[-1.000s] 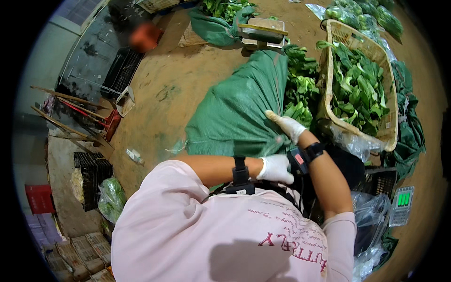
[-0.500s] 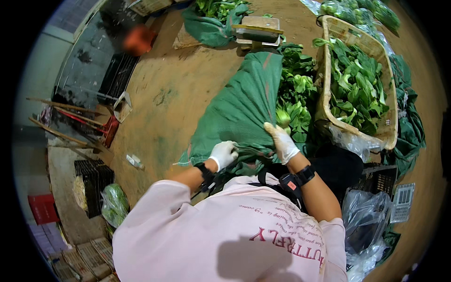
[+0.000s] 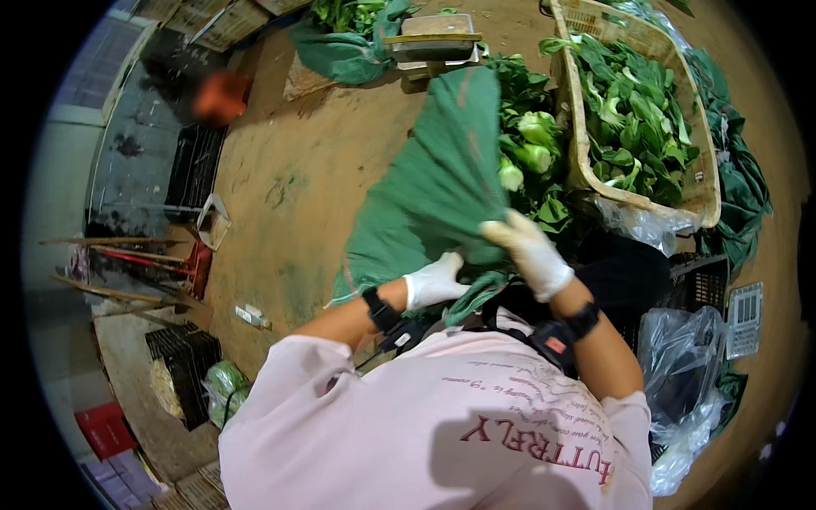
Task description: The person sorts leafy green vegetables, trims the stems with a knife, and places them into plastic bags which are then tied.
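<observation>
1. While both gloved hands work at the centre of the frame, the left hand (image 3: 435, 283) closes its grip on the gathered lower edge of a large green sack (image 3: 433, 183), its white glove bunching the cloth just above the person's pink shirt (image 3: 442, 425).
2. Just right of it, the right hand (image 3: 531, 252), also in a white glove, is clenched on a fold of the same sack, a dark wristband (image 3: 582, 321) showing below the glove.
3. From the 2 hands the sack fans upward toward the top centre of the frame, its far end near a flat metal scale (image 3: 433, 38).
4. At the sack's right edge, loose leafy greens (image 3: 531, 153) with pale stalks lie in a heap on the brown dirt floor (image 3: 314, 161).
5. In the upper right of the frame, a tan plastic basket (image 3: 578, 127) stands full of the same greens, touching the loose heap.
6. Below the basket, at the right edge, clear plastic bags (image 3: 680, 365) sit crumpled beside a black crate (image 3: 710, 280) and a pale calculator (image 3: 745, 319).
7. Along the left of the frame lie wooden-handled tools (image 3: 127, 272), a black crate (image 3: 194, 166) and, lower down, another black crate (image 3: 183, 365) next to bagged greens (image 3: 223, 387).
</observation>
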`<state>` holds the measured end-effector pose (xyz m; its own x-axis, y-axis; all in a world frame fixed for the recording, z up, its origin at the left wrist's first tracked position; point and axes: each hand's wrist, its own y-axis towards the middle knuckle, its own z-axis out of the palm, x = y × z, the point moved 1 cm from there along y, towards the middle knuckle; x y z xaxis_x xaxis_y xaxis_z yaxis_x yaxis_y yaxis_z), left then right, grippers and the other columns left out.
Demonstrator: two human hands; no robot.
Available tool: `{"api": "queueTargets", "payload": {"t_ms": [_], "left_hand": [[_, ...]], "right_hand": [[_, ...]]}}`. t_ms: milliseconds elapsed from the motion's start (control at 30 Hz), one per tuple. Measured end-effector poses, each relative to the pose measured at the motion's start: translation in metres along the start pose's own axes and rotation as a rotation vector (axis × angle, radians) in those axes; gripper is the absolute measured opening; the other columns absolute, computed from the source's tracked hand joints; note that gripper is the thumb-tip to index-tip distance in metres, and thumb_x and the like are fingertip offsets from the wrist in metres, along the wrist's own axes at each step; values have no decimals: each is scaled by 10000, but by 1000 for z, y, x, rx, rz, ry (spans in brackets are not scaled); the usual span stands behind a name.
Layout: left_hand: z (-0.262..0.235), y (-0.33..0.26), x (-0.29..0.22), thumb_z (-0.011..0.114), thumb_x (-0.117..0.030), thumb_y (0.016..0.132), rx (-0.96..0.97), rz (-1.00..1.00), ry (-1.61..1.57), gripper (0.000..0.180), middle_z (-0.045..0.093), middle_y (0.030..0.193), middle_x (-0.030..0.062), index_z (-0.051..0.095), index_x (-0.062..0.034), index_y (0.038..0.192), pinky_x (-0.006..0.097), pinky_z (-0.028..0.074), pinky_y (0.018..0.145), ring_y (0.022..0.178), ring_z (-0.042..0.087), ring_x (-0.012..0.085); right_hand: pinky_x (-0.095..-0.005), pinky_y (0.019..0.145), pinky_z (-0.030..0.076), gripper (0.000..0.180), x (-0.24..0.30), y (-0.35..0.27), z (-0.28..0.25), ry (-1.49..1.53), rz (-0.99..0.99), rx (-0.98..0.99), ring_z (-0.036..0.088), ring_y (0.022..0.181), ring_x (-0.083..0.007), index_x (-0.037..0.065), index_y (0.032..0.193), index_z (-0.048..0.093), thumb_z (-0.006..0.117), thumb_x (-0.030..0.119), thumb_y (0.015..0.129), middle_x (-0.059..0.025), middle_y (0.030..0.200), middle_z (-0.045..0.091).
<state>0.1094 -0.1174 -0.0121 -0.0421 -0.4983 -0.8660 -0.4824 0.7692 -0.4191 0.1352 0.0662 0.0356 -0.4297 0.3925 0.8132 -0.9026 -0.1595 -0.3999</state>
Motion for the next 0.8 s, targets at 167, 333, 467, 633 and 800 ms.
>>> {"api": "queueTargets", "payload": {"t_ms": [167,333,467,633,800], "left_hand": [[-12,-10,79,597,-169,840,-555,-49,-607,231,657,957,91,640,-37,1024,337,501,797,868,619,190],[-109,-80,201,454,-147,775,-568,-30,-1344,357,647,1035,127,618,18,1046,383,503,831,952,617,248],[-150,-106,248,430,-221,757,-831,-280,-1500,441,648,1079,188,621,18,1075,477,474,894,965,603,379],[-163,-85,332,451,-213,773,-795,-379,-1376,340,677,971,162,655,-10,955,459,486,841,885,619,356],[-187,-78,333,435,-156,750,-984,-441,-1342,294,675,937,164,640,-37,924,463,493,825,866,619,366]], "right_hand": [[-411,818,440,315,-37,57,49,-741,-185,374,551,963,-370,-27,983,529,582,260,863,-218,1012,565],[-361,1076,312,587,-68,50,0,-932,-213,433,393,1298,-353,6,1314,485,589,370,866,-243,1386,424],[-287,983,406,411,-67,13,-46,-595,147,262,524,1157,-187,17,1287,528,572,207,925,-107,1274,556],[-310,982,405,331,-29,-57,-72,-648,-144,-199,549,1116,-209,15,1221,572,572,153,919,-117,1203,592],[-409,1061,314,337,2,-118,-98,-1488,-429,-900,445,1236,-325,47,1185,608,618,158,867,-161,1311,512]]}}
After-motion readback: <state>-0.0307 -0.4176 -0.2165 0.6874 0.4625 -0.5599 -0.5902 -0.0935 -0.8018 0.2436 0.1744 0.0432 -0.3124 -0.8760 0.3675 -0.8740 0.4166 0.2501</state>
